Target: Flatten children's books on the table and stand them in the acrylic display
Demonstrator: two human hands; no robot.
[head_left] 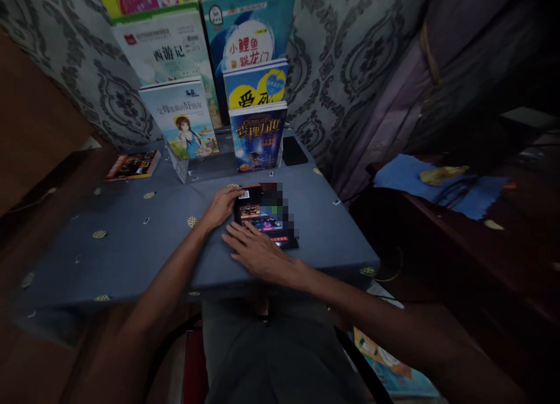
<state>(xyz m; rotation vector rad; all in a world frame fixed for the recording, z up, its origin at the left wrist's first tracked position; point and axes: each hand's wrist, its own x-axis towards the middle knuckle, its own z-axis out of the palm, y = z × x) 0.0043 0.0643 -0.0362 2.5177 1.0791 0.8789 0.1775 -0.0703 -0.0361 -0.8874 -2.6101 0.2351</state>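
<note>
Centre book: paper, dark cover, glossy with a visible sheen. Tabletop: draped in matt, smooth-looking cloth. Display books, upper centre: paper, smooth printed covers. Their stand: clear, shiny plastic. Black slab right of it: smooth; glass or plastic, too dark to call. Curtain, upper right: matt folded cloth. Blue sheet, right of frame: matt, rumpled cloth.

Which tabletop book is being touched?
The flat dark book under the left hand and right hand; the far-left book and propped books are untouched.
</note>
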